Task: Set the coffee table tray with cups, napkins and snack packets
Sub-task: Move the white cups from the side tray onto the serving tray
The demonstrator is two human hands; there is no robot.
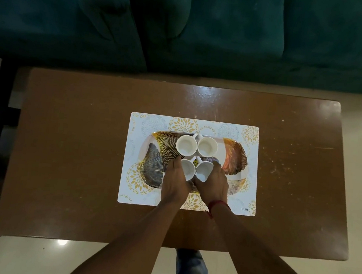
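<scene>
Red thread (pixel 215 206) is worn at the wrist behind the right grip (pixel 213 181). The left grip (pixel 176 180) is curled around the near-left cup (pixel 187 170), and the right grip is curled around the near-right cup (pixel 204 172). Both white cups are held side by side between the grips, over the near half of the tray (pixel 236 157). Whether they rest on it cannot be told. Just beyond the grips, the far-left cup (pixel 186 145) and far-right cup (pixel 207 146) are stood upright on the same tray. The tray is laid on a patterned placemat (pixel 251 132), carried by the brown surface (pixel 75 148). Farthest from the grips, a green sofa (pixel 208 29) is shown.
</scene>
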